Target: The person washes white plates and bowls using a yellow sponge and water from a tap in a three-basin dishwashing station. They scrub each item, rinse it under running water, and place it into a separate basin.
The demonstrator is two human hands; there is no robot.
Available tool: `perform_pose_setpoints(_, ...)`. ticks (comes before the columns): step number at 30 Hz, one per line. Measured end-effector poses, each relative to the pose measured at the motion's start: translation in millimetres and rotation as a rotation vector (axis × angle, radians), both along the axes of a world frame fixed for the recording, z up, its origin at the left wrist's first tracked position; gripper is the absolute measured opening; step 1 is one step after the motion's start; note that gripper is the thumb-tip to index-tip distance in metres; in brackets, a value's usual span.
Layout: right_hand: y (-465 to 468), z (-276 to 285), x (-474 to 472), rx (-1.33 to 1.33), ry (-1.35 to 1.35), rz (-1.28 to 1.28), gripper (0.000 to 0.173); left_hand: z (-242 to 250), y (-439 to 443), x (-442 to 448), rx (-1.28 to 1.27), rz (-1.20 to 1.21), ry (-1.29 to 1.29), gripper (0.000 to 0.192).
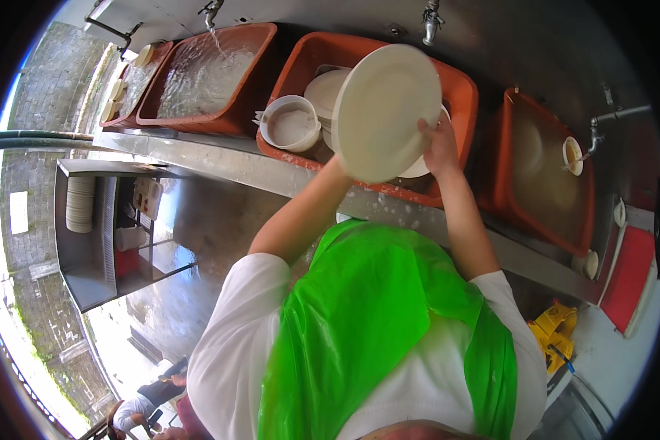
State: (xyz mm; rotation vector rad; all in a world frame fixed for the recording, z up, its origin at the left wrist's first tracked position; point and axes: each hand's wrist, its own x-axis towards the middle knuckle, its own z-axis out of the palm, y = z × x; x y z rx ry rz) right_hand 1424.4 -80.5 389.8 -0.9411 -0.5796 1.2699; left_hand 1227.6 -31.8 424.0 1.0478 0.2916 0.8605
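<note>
A large white plate (389,113) is held up over an orange-red plastic tub (459,104). My right hand (440,144) grips its right edge, with the fingers on the face that shows. The plate's lower left edge meets my left hand (345,165), which is mostly hidden behind it, fingers included. Inside the tub lies a stack of plates (325,91), partly covered by the raised plate. A white round container (290,124) with whitish contents sits at the tub's left side, with pale handles or utensils poking out. Part of another white dish (417,168) shows below the plate.
Water runs from a tap (210,14) into a tub (231,104) on the left. The right tub (509,165) holds cloudy water and a white cup (572,155). A metal ledge (242,170) runs before me. Stacked plates (80,203) stand on a shelf unit; people are at lower left.
</note>
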Motion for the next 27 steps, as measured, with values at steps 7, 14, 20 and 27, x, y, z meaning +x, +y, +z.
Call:
perform_pose_setpoints(7,15.7,-79.3,-2.5,-0.565,-0.059,-0.052,0.059,-33.3,86.2,-65.9,-0.106,0.488,0.712,0.037)
perform_pose_setpoints(14,51.9,-180.8,29.3,-0.898,0.637,-0.542,0.052,-53.4,149.3,-163.5,-0.600,0.915,0.087,0.041)
perform_pose_setpoints(20,55.7,-223.0,30.1,-0.708,0.638,-0.482,0.031,-22.7,111.4,-93.8,-0.349,0.569,0.453,0.036)
perform_pose_setpoints(27,45.0,-216.6,44.2,-0.761,0.318,-0.312,0.032,-31.9,92.0,-33.6,-0.287,0.351,0.486,0.034)
